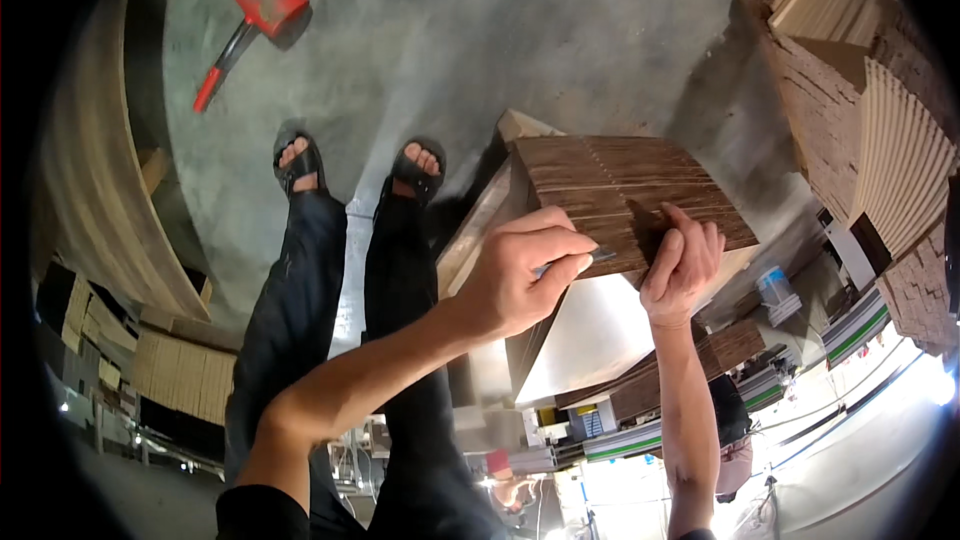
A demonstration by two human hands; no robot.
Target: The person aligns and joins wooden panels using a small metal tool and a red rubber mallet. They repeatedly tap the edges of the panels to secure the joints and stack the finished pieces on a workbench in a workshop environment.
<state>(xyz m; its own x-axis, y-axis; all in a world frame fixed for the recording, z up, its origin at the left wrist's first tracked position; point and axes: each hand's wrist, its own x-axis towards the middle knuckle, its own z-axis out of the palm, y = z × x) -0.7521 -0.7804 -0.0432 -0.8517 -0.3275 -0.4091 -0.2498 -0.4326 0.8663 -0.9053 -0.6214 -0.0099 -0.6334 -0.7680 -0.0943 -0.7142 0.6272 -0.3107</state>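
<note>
A stack of dark brown wood-grain sheets (625, 165) rests on a pale support in front of me, right of my feet. My left hand (525, 270) is closed in a pinch over the stack's near left part. Between thumb and forefinger sits a small, thin blue-grey tool (602, 254); its tip points at the brown surface, and most of it is hidden in the fingers. My right hand (685, 255) lies on the near edge of the top sheet, right of the left hand. Its forefinger stretches out on the wood, and the other fingers are loosely bent, holding nothing visible.
A red-headed mallet (268, 0) lies on the grey floor (480, 30) at the far left. A long curved-looking wood panel (110, 150) borders the left. Stacked sheets (905, 145) stand at the right, near a white-and-blue bucket (775, 290). Another person (735, 465) is partly visible at lower right.
</note>
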